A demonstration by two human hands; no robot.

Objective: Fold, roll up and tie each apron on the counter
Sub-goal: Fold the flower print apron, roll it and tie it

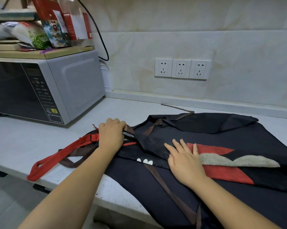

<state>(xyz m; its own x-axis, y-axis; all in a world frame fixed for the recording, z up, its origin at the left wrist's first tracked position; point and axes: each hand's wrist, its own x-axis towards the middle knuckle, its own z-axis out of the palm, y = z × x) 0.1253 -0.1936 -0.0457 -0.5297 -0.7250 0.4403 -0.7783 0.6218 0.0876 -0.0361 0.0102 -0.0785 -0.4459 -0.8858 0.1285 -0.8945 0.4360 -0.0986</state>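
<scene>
A dark navy apron point(230, 133) with red and grey patches lies spread over the white counter point(40, 142), its lower part hanging over the front edge. My left hand point(111, 134) grips the bunched top edge of the apron where the straps meet. A red neck strap point(56, 158) and brown ties point(73, 161) trail left from there toward the counter's edge. My right hand point(184, 159) lies flat, fingers spread, on a folded part of the apron beside the red patch. Another brown tie point(177, 108) lies on the counter behind the apron.
A grey microwave point(45, 90) stands at the back left with a wooden board and food packets point(45, 33) on top. A black cable point(99, 38) hangs by it. Three wall sockets point(180, 69) sit on the tiled wall behind the apron.
</scene>
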